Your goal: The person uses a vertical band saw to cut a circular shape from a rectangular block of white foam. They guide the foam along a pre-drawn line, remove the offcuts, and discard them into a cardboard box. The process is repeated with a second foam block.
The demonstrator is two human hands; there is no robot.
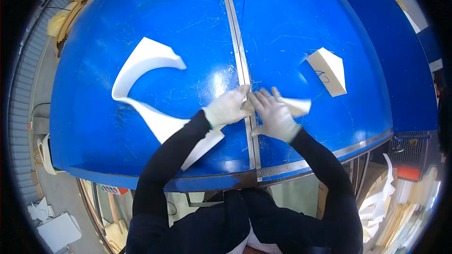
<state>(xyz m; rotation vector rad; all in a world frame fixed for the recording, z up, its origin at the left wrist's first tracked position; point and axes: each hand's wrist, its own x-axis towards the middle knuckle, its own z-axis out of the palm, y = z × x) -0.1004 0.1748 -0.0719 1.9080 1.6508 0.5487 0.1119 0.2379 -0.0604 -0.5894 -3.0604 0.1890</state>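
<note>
**Gloved hands pressing foam at the table's centre strip**

Both hands are working flat and close together on a blue table point(141, 42), each in a white glove below a dark sleeve. The left hand point(228, 108) is lying palm down with its fingers spread rather than closed, reaching toward the metal strip point(238, 51) that is running down the middle of the table top. Beneath its wrist and forearm, a large curved piece of white foam point(141, 75) is sweeping away to the left in a hook shape, its lower end passing under the arm.

The right hand point(273, 115) is sitting just beside the left, on the other side of the strip, fingers splayed open and pressing down on a small foam wedge point(299, 107). The wedge is poking out from under the fingers to the right; whether the thumb is curling around it cannot be told. The fingertips of the two hands are nearly touching over the strip.

Farther right of the grip and a little beyond it, a separate white foam block point(329, 70) is lying on the table, well apart from both hands.

Nearer the person than the hands, a metal ruler point(292, 165) is running along the table's front edge.
</note>
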